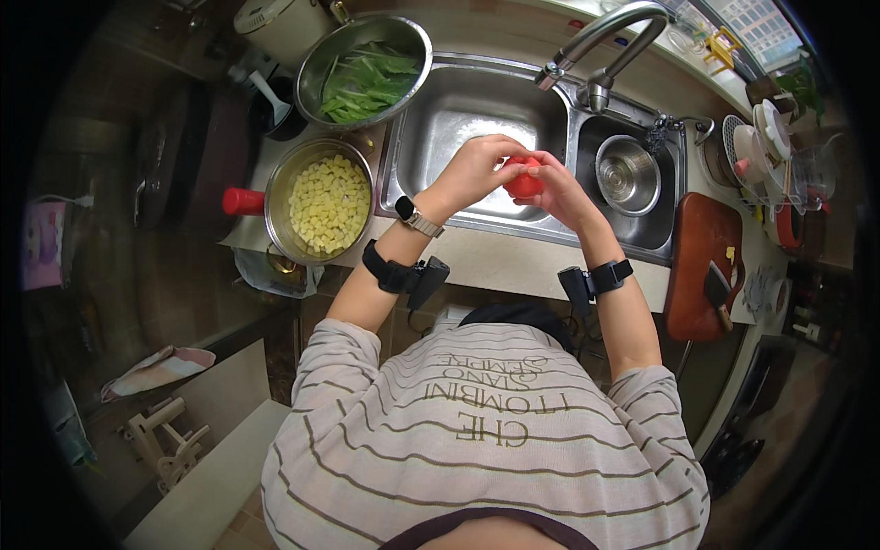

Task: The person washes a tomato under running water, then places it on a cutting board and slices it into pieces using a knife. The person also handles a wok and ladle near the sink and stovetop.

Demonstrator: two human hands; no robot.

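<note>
My left hand (474, 165) and my right hand (558, 189) meet over the front part of the large basin of a steel sink (416, 130). Between them they grip a round, bright red tomato (524, 183), partly covered by my fingers. The left fingers curl over its top and left side, while the right thumb and fingers hold it from the right. Behind and above my hands, the curved metal faucet (636, 17) has its spout pointing down towards the basin; no stream of water can be made out.
Left of the sink stand a red-handled pot (276, 185) of diced potatoes (330, 206) and a steel bowl (311, 82) of leafy greens (371, 82). The small basin holds a metal bowl (627, 175). At right, a cleaver (716, 283) lies on a brown cutting board (698, 254), near a dish rack (790, 185).
</note>
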